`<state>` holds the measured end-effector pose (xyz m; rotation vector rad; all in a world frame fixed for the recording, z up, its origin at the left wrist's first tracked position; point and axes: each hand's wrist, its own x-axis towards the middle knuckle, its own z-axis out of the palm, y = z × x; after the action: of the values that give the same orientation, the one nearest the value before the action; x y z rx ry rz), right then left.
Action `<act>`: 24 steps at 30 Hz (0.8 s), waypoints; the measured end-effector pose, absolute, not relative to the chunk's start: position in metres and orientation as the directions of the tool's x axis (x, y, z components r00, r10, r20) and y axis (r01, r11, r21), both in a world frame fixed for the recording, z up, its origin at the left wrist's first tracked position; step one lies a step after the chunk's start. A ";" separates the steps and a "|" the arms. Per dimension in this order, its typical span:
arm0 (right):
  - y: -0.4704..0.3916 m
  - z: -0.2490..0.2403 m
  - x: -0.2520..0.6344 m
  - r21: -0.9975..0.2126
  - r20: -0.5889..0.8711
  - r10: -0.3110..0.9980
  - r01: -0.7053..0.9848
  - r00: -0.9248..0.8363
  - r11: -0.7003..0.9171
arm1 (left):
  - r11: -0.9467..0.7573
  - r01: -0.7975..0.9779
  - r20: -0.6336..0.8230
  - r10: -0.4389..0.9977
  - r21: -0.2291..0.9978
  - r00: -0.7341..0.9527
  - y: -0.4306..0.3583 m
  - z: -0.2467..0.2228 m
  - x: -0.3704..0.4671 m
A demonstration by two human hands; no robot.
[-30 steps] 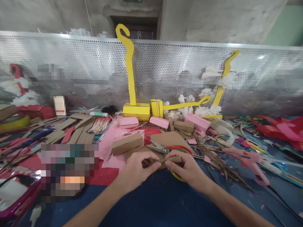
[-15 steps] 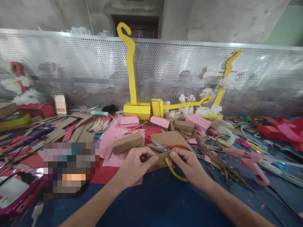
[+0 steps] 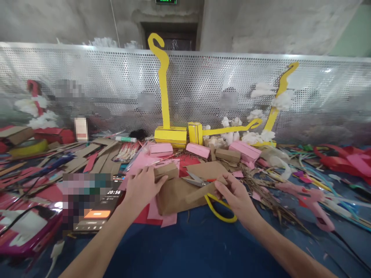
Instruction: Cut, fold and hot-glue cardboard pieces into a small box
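My left hand [image 3: 143, 191] is at the left end of a small brown cardboard box [image 3: 169, 170], fingers over its far side and thumb along its front. The box's left part is hidden behind the hand. Between the thumb and fingers of my right hand [image 3: 235, 196] is a narrow cardboard strip [image 3: 203, 192], its free end pointing left. Beneath the strip lies a sheet of brown cardboard [image 3: 174, 195]. Scissors [image 3: 197, 180] rest with blades spread behind the strip, their yellow handle [image 3: 222, 214] looping out below my right hand.
Yellow paper hooks on block bases [image 3: 170, 135] stand by the perforated metal screen [image 3: 116, 88]. Pink paper boxes [image 3: 198, 150] line the back. To the right lies a pink glue gun [image 3: 311, 202]; to the left, a phone [image 3: 100, 212] and cardboard scraps [image 3: 101, 156].
My left hand has let go of the cardboard strip and moved left onto the box. My right hand keeps the strip, moved slightly right. The view has shifted slightly.
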<state>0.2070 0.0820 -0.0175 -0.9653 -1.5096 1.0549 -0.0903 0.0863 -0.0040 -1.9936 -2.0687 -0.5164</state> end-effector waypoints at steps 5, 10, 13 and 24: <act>0.082 -0.018 0.207 -0.958 0.287 0.946 -0.026 -0.148 0.287 | -0.079 0.976 0.491 0.871 0.203 -0.032 0.088 0.002 -0.088; 0.079 -0.015 0.207 -0.955 0.293 0.953 -0.065 -0.080 0.289 | -0.317 0.911 0.601 0.793 0.264 0.102 0.088 0.007 -0.084; 0.077 -0.011 0.208 -0.941 0.321 0.947 -0.114 0.002 0.319 | -0.461 0.841 0.587 0.777 0.283 0.229 0.085 0.005 -0.078; 0.084 -0.017 0.211 -0.941 0.293 0.956 -0.174 0.021 0.292 | -0.369 0.715 0.356 0.918 0.595 0.177 0.091 -0.005 -0.071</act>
<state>0.2115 0.0836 -0.0166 -0.8620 -1.2104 1.0705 -0.0715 0.0913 -0.0049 -2.6170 -1.8846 -1.1926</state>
